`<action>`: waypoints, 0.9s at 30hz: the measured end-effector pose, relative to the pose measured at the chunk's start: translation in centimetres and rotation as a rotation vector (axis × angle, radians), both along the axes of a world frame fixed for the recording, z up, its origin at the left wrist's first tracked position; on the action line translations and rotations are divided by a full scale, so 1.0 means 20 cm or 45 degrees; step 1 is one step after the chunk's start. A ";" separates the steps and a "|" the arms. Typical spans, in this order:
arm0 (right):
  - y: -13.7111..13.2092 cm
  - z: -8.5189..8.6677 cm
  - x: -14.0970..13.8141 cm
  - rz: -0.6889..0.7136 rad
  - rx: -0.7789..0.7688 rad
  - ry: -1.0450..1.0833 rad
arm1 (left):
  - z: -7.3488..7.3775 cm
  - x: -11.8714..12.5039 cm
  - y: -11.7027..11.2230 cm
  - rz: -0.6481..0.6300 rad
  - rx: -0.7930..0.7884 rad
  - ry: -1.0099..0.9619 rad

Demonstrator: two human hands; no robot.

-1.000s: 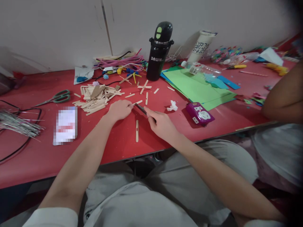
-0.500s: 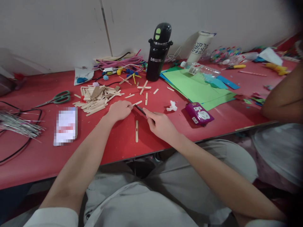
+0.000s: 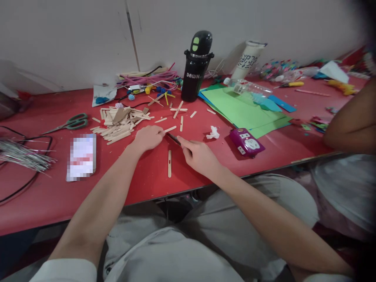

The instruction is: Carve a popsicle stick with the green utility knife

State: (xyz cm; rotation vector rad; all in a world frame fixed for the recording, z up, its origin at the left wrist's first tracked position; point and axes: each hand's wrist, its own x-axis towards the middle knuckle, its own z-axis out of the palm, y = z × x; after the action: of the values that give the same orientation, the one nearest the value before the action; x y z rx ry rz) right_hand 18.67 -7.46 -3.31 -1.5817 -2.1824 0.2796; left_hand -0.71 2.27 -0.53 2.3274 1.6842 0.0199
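My left hand (image 3: pixel 149 138) is closed on a pale craft stick (image 3: pixel 170 129), whose far end juts out to the right past the fingertips. My right hand (image 3: pixel 199 156) grips a slim dark craft knife (image 3: pixel 174 138), with its tip close to the stick and my left fingertips. Whether the tip touches the wood cannot be made out. On the red table below lies a craft stick with a slot (image 3: pixel 169 163) in its middle. Beyond my left hand is a heap of craft sticks (image 3: pixel 120 121). Sticks joined in a cross (image 3: pixel 179 109) lie farther back.
Green-handled scissors (image 3: pixel 76 121) and a phone with a blurred screen (image 3: pixel 81 157) lie left. A black bottle (image 3: pixel 194 74) stands behind. Right are crumpled tissue (image 3: pixel 213 132), a purple power socket (image 3: pixel 246 142) and green paper sheets (image 3: pixel 243 107). Another person's arm (image 3: pixel 351 117) rests at far right.
The knife tip has shifted slightly down and away from the stick. Both hands otherwise stay almost in place, and the stick is still in my left hand.
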 end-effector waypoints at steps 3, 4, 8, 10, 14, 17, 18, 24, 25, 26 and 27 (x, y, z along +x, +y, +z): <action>0.00 -0.02 0.01 0.016 0.031 0.098 | -0.01 0.00 0.01 -0.011 0.015 0.006; 0.01 -0.03 0.02 0.024 0.049 0.130 | -0.02 -0.01 0.01 -0.012 0.019 0.004; 0.01 -0.05 0.03 0.046 0.110 0.215 | -0.02 -0.01 0.01 -0.014 0.020 -0.016; 0.02 -0.05 0.03 0.044 0.116 0.222 | -0.02 0.00 0.01 -0.013 0.019 -0.016; 0.02 -0.05 0.02 0.029 0.092 0.207 | -0.02 0.00 0.01 -0.002 0.014 -0.004; 0.02 -0.05 0.02 0.020 0.073 0.186 | -0.02 0.00 0.01 -0.008 0.016 0.002; 0.02 -0.04 0.02 0.018 0.070 0.175 | -0.02 0.00 0.01 -0.008 0.015 0.004; 0.01 -0.02 0.00 0.000 0.052 0.091 | 0.00 0.00 0.00 -0.005 0.005 0.008; 0.01 -0.02 0.00 0.000 0.049 0.080 | 0.00 0.00 0.00 -0.006 0.005 0.013; 0.01 -0.01 0.00 0.001 0.046 0.071 | 0.00 0.00 0.00 -0.008 0.005 0.017; 0.01 -0.01 0.00 0.004 0.045 0.062 | 0.01 0.00 0.00 -0.008 0.004 0.020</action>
State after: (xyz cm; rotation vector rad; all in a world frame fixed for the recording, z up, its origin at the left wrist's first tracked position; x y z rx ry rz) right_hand 18.65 -7.32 -3.57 -1.5370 -2.1417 0.2762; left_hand -0.63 2.22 -0.41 2.3411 1.6855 0.0038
